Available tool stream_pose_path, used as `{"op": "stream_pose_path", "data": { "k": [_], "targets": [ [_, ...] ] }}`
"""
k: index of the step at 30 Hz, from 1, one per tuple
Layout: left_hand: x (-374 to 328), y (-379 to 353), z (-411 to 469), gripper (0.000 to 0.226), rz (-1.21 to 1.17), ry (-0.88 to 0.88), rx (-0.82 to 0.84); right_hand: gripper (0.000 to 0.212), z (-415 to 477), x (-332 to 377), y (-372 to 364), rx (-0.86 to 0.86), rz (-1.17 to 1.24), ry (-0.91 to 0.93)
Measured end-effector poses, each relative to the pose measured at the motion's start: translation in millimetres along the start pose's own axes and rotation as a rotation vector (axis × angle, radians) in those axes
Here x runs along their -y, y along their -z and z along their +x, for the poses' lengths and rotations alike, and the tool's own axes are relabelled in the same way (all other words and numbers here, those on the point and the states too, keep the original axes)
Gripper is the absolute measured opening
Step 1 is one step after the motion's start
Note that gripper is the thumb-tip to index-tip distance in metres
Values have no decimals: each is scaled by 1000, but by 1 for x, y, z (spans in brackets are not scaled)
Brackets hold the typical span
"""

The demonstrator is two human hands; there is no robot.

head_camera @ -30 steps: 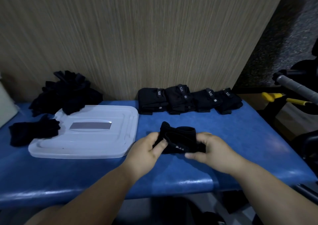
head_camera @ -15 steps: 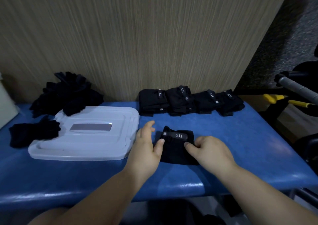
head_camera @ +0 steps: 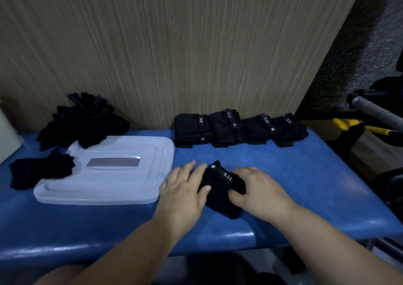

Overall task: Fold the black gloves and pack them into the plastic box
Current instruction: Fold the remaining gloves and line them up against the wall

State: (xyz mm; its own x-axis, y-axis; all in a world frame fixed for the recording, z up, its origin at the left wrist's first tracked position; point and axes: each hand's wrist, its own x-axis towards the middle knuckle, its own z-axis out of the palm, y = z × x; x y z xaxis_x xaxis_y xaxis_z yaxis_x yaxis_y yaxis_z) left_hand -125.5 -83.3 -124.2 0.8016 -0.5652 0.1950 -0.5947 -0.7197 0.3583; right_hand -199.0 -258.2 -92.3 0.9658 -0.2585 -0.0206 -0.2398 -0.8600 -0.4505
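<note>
At the front edge of the blue bench (head_camera: 305,186) both hands are down on one folded glove (head_camera: 220,188). The left hand (head_camera: 185,188) lies with its fingers straight along the glove's left side and its thumb touching the cloth. The right hand (head_camera: 259,188) has its fingers curled over the glove's right side, with the thumb pressed in at the near edge, so it grips the bundle.

A second ago this glove was held up between the two hands, part-way through a fold. Now it lies flat on the bench, turned a little so that its strap label (head_camera: 227,177) runs at a slant. This fold looks finished, and the glove seems ready to be moved on.

Just left of the hands sits the white plastic lid (head_camera: 130,188) — no box body that I can make out. A loose glove (head_camera: 41,172) lies at the lid's left end.

Along the far edge, against the wood panel (head_camera: 174,45), stands a row of folded gloves (head_camera: 237,129). An unfolded heap (head_camera: 85,119) fills the far left corner — so plenty of folding remains, and packing has not begun.
</note>
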Motion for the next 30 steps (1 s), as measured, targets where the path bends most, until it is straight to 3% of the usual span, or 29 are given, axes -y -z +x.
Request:
{"op": "stream_pose_path", "data": {
  "k": [2, 4, 8, 11, 16, 19, 21, 23, 25, 30],
  "targets": [
    [0, 3, 0, 54, -29, 57, -68, 45, -1, 2, 2, -2, 9, -43],
    [-1, 7, 0, 52, -65, 114, -90, 66, -3, 1, 0, -18, 25, -90],
    [-8, 13, 0, 55, -210, 200, 16, 83, -7, 1, -5, -23, 144, -128],
    [-17, 14, 4, 60, -364, 266, 83, 73, -10, 5, -5, -34, 209, -120],
    [-32, 16, 19, 64, -917, 464, 58, 56, -10, 4, -3, -84, 427, -125],
    [-41, 19, 33, 57, -1171, 500, 13, 55, -5, 4, 4, -118, 894, -224],
    [-51, 22, 43, 50, -1259, 481, 21, 64, -1, 2, 10, -16, 1297, -306],
    [-61, 22, 55, 47, -1304, 466, 51, 52, 3, 1, 21, 119, 1560, -326],
    [-70, 20, 68, 48, -1308, 448, 63, 42, 8, -3, 31, 139, 1647, -280],
    [-90, 19, 106, 45, -1270, 388, 37, 25, 37, -16, 53, -130, 1572, -272]
  ]
}}
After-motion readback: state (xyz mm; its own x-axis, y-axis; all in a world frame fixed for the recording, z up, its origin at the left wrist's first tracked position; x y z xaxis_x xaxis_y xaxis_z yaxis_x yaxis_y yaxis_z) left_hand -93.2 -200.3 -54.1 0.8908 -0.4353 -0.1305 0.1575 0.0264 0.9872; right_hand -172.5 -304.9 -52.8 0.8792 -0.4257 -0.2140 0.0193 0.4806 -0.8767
